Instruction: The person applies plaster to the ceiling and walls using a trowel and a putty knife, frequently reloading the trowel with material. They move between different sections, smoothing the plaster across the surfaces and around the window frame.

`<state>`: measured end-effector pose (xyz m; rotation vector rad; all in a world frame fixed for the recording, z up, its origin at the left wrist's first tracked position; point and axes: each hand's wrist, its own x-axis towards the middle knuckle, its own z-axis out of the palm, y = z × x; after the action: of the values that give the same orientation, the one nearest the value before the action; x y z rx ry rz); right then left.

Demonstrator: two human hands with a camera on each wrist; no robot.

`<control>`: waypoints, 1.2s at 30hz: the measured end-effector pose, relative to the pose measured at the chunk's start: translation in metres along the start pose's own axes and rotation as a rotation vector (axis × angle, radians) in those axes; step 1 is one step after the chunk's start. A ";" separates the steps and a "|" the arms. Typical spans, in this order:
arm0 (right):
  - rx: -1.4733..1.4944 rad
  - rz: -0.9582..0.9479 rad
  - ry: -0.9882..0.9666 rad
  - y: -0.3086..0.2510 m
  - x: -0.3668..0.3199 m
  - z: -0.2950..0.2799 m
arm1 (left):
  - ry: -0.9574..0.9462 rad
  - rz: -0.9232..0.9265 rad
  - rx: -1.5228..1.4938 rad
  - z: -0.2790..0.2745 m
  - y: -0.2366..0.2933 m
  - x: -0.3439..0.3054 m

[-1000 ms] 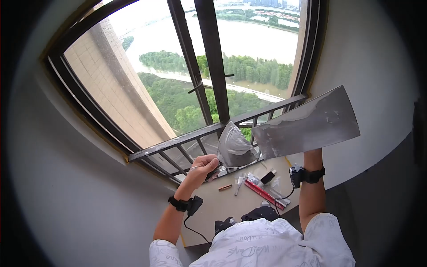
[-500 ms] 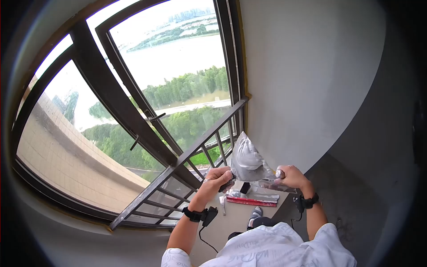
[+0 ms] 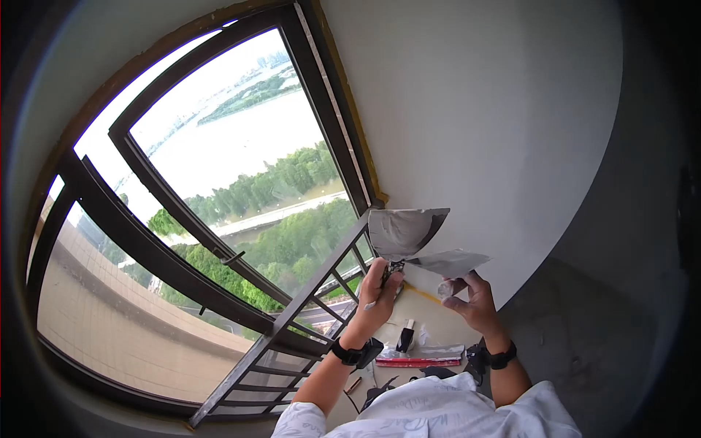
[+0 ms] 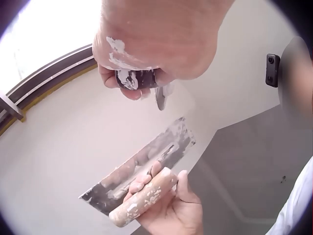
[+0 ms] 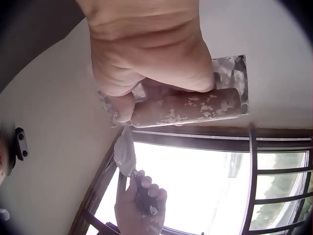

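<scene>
In the head view my left hand [image 3: 376, 299] grips the dark, putty-smeared handle of a putty knife [image 3: 405, 230]. Its wide, fan-shaped blade points up and carries grey-white putty. My right hand [image 3: 475, 303] holds a plastering trowel [image 3: 456, 261] just to the right, its blade seen at a slant and reaching under the knife blade. From the left wrist, the trowel's thick wooden handle [image 4: 144, 198] shows white spatters, with the fingers curled between handle and blade. The right wrist view shows the knife blade [image 5: 126, 152] close to one end of the trowel.
A large dark-framed window [image 3: 226, 255] with a metal railing [image 3: 292, 321] stands at the left. A pale wall [image 3: 475, 109] runs along the right. Below the hands, a black-headed tool [image 3: 405, 337] and a red-edged long tool [image 3: 420, 361] lie on a beige surface.
The head view has turned right, so the window slides left. The trowel blade has gone from broad face, through nearly edge-on, to a slant. The knife blade has tipped toward the right.
</scene>
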<state>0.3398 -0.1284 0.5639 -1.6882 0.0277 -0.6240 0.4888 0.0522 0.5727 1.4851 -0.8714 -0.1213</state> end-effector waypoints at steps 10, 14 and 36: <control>-0.606 -0.426 0.181 -0.013 0.042 -0.002 | -0.354 0.531 0.321 -0.051 -0.022 0.082; -0.451 -0.424 0.334 -0.021 0.072 0.014 | -0.487 0.740 0.666 -0.087 -0.063 0.114; 0.708 -0.155 0.418 -0.127 0.596 0.146 | -0.344 -0.229 0.899 -0.201 -0.285 0.045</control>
<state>0.8677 -0.1793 0.8981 -0.8659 -0.0245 -0.9624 0.7574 0.1492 0.3679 2.4585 -1.0948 -0.1684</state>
